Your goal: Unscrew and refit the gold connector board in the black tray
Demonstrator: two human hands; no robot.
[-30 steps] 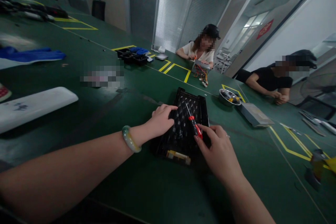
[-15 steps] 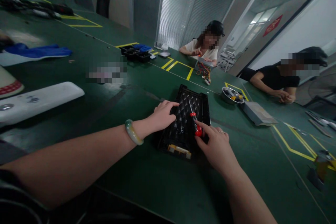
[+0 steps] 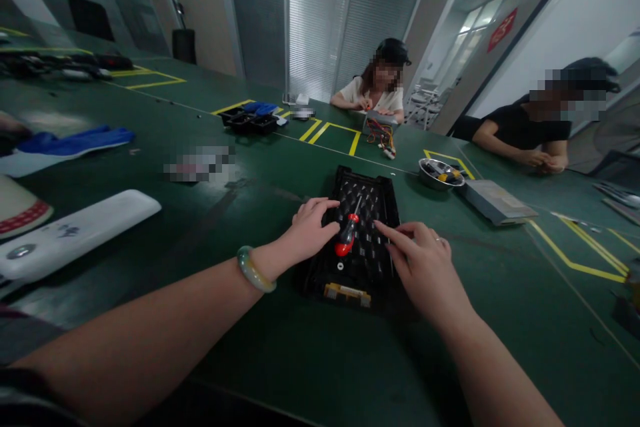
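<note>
Near the front edge of the green tabletop [image 3: 280, 353]: black perforated plastic tray [image 3: 367, 197] lying flat, gold-coloured connector strip [image 3: 347, 295] at its near end; red-handled screwdriver [image 3: 345, 240] resting on the tray, shaft angled away and to the right; left hand [image 3: 313, 227] palm down, fingers loosely curled, fingertips on the tray's left side just beside the screwdriver, not gripping it; marbled green bangle [image 3: 255, 268] on that wrist; right hand [image 3: 425, 267] open, palm down, index fingertip at the tray's right edge, holding nothing; steel bowl [image 3: 439, 173] of small parts beyond the tray, to the right; flat grey metal box [image 3: 495, 203] just right of the bowl; toward the far edge, boxy metal unit [image 3: 380, 120] with coloured wire bundle [image 3: 381, 141] in front of a person in a white top [image 3: 367, 95]; person in a black top [image 3: 520, 133] along the right side, hands together on the tabletop; long white pad [image 3: 75, 233] and blue gloves [image 3: 75, 140] toward the left edge
</note>
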